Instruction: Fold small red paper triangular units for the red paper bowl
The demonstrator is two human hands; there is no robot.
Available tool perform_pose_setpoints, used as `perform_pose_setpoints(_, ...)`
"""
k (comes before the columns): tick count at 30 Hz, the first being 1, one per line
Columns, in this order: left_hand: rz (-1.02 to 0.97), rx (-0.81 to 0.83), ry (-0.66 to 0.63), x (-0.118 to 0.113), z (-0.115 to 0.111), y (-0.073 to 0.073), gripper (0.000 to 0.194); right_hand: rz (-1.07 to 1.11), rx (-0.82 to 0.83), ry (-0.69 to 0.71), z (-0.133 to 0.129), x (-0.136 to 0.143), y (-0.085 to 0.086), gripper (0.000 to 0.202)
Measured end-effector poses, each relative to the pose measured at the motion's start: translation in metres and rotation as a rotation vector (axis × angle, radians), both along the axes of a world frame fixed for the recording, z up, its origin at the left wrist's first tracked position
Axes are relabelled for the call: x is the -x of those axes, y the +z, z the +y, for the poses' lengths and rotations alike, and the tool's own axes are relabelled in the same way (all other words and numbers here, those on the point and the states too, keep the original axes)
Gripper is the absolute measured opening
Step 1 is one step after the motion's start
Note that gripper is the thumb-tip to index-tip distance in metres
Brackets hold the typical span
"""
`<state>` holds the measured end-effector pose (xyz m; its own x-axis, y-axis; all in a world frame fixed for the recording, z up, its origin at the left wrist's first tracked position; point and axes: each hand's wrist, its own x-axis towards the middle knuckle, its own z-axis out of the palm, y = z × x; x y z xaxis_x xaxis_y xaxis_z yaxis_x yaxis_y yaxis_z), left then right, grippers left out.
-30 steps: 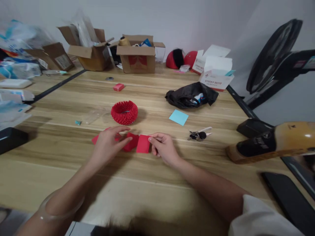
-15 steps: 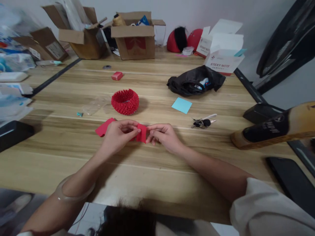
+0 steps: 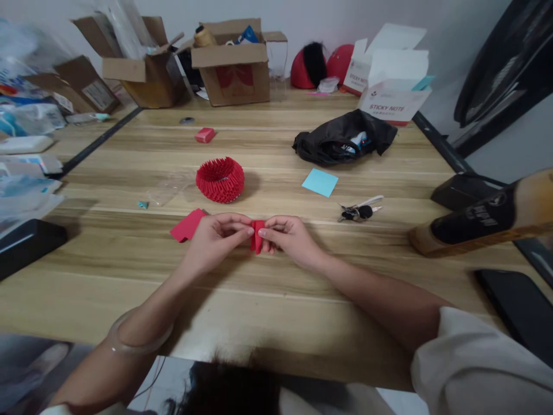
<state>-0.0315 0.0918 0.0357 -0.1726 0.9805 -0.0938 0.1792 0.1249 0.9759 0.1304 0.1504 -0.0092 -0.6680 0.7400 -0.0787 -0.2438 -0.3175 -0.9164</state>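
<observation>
A pale grey wall [image 3: 328,20] rises behind a wide worktop [image 3: 259,311] of light, streaky wood grain, and dark strips run along its left and right sides. Below the near edge, pale floor tiles [image 3: 149,383] show in part. A black fan [image 3: 503,63], cut off by the view, stands at the upper right.

Along the back are two big open cartons: the left carton [image 3: 158,86] has clear plastic sticking out, and the middle carton [image 3: 237,83] has a red print on its front. At the back right, a white box [image 3: 393,104] lettered "STICKY NOTE" has its flaps up, with a crumpled black bag [image 3: 345,138] just in front.

A bottle [image 3: 484,222] with a black label lies tilted at the right, a dark phone [image 3: 514,305] nearer the person. The left hand [image 3: 220,236] and right hand [image 3: 289,239] meet near the centre, the fingers of each closed in a pinch on folded red paper [image 3: 258,236], which is held between them, above the worktop.

Beyond the left hand is a red bowl-shaped piece [image 3: 220,180] with a spiky surface. Smaller still are the red sheets [image 3: 189,226] beside the left hand, a light blue square [image 3: 320,182], a bunch of keys [image 3: 358,212], a small red block [image 3: 204,135] and a tiny teal scrap [image 3: 143,204].
</observation>
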Motion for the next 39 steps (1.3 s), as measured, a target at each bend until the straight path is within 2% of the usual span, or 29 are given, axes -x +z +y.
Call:
perform_pose_setpoints(6,-0.003,0.001,0.057,0.0,0.001,-0.001,0.027,-0.003,0.012,-0.008,0.0,0.001,0.0,0.022)
perform_pose_setpoints(16,0.069,-0.054,0.018,0.001,0.0,-0.006,0.013,0.004,0.042,-0.009,0.0,0.0,0.002,0.028)
perform_pose_setpoints(30,0.147,-0.024,0.007,0.004,0.001,-0.008,0.019,0.003,0.004,-0.02,-0.002,-0.001,-0.001,0.025)
perform_pose_setpoints(39,0.162,-0.039,0.0,0.003,0.001,-0.008,0.015,0.003,0.021,-0.021,-0.002,-0.001,0.0,0.025)
